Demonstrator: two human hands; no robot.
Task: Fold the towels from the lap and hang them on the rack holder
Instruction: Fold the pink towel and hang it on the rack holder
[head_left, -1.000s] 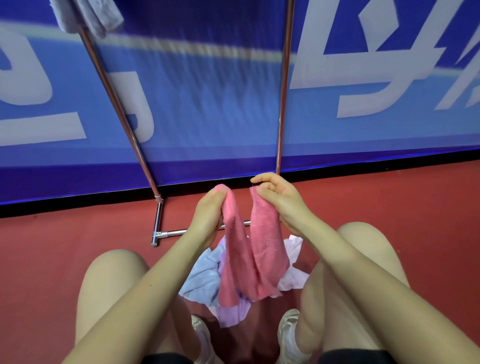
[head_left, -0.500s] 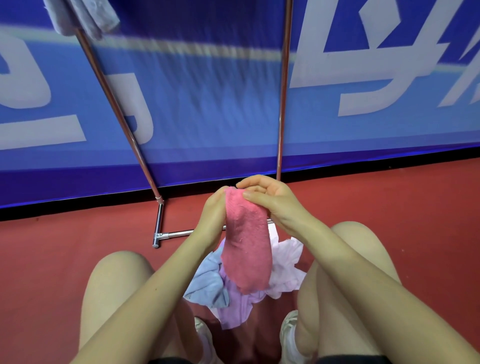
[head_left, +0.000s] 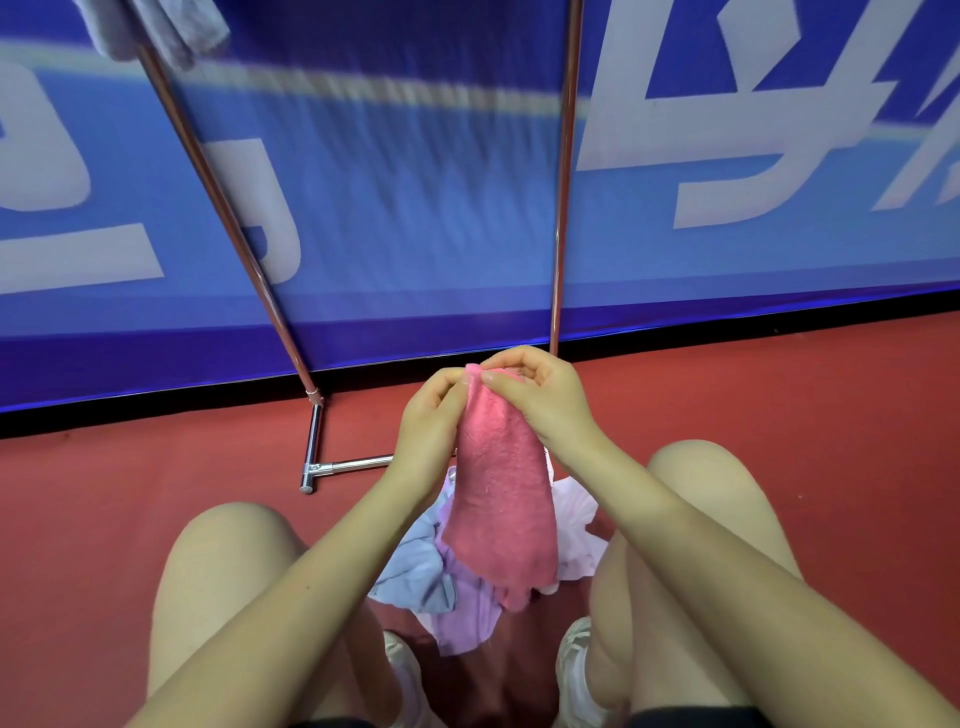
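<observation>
A pink towel (head_left: 501, 499) hangs folded in half in front of me. My left hand (head_left: 431, 421) and my right hand (head_left: 540, 395) pinch its top corners together, fingertips almost touching. Below it, between my knees, lies a pile of towels: a light blue one (head_left: 415, 566), a lilac one (head_left: 467, 618) and a pale pink one (head_left: 576, 525). The metal rack (head_left: 563, 208) stands just beyond my hands, with its left pole (head_left: 223, 208) leaning up to the left. A grey towel (head_left: 156, 26) hangs at the rack's top left.
The rack's foot bar (head_left: 317, 462) lies on the red floor (head_left: 779, 405) left of my hands. A blue banner wall (head_left: 415, 208) with white lettering stands right behind the rack. My knees flank the towel pile, and my white shoes (head_left: 576, 670) are below it.
My hands came together, bringing the two ends of the pink towel onto each other. The towel went from a spread drape to a single folded strip.
</observation>
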